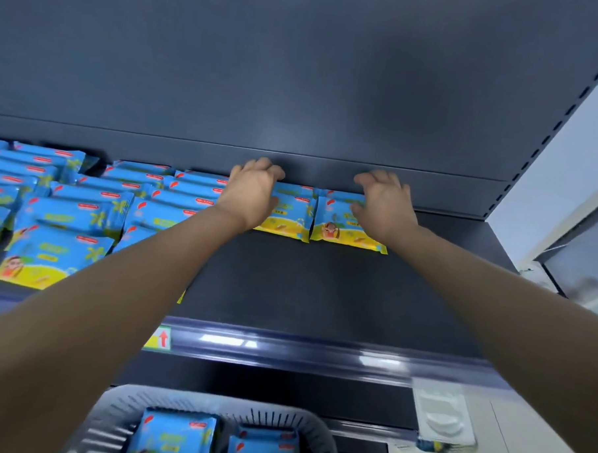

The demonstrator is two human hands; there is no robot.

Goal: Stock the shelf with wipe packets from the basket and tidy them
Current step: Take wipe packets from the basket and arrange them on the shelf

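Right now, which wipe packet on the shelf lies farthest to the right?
The packet under the right hand; bare shelf lies beyond it, all others sit to its left.

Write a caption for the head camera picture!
Left hand and right hand grip wipe packets on the shelf, above the basket.

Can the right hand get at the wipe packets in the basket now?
Probably yes: the basket lies open below the shelf, its packets uncovered; the right hand must first leave the shelf packet.

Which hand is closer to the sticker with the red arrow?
Left. The left hand grips a wipe packet above and right of the red arrow sticker; the right hand grips the next packet, farther right.
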